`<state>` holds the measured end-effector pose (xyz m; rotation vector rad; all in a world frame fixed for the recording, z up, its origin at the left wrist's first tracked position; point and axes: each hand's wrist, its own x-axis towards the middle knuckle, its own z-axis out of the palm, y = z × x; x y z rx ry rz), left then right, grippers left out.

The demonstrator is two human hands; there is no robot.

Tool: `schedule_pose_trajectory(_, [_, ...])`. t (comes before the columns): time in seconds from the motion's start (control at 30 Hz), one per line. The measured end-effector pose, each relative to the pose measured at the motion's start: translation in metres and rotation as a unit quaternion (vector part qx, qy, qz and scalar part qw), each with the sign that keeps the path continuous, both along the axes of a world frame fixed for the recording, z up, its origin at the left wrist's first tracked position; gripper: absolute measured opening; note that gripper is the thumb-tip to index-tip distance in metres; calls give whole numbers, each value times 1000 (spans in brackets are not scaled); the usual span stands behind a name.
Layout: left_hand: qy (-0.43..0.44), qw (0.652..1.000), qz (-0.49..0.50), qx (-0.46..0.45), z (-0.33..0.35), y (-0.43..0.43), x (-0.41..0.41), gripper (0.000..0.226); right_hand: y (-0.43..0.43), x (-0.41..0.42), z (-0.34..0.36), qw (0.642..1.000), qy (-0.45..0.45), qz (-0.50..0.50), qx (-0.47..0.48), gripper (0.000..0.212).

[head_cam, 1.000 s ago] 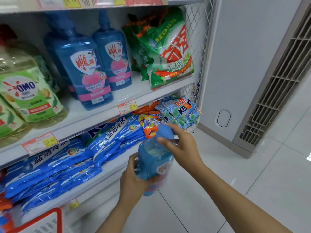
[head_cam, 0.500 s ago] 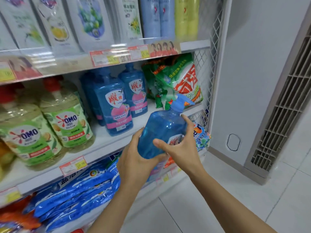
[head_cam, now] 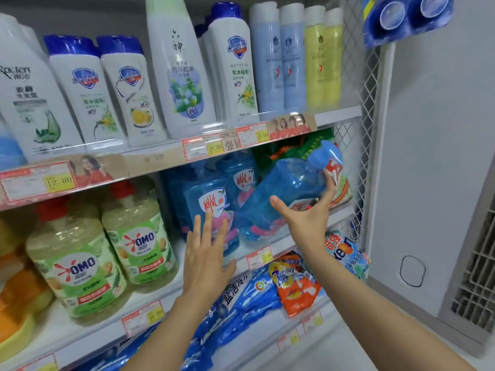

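Middle shelf (head_cam: 93, 329): blue bottles (head_cam: 207, 195), OMO jugs (head_cam: 139, 245).

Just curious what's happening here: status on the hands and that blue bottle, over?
Right hand grips tilted blue bottle over middle shelf. Left hand open by standing bottles. Green bag close behind.

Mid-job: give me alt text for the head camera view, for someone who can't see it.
The right hand grips a tilted blue bottle at the middle shelf, its cap leaning right against a green bag. The left hand is open, fingers spread in front of a standing blue bottle beside it.
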<state>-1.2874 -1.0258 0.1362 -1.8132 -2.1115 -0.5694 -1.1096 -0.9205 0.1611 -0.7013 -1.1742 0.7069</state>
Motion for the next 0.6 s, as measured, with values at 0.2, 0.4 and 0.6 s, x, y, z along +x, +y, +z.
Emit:
schedule_pose_trajectory(0.2, [56,997,45,-15,-16,10,-10,94,30,-19,-1,992,-121,-17,24,114])
schedule_pose_trajectory(0.4, [48,998,41,13,-20,11,-11,94,33,-41,3,970,-240,-41,9,116])
schedule_pose_trajectory(0.6, [42,998,55,9,-26,14,-9,100,40,-35,3,959,-273,-78,-2,116])
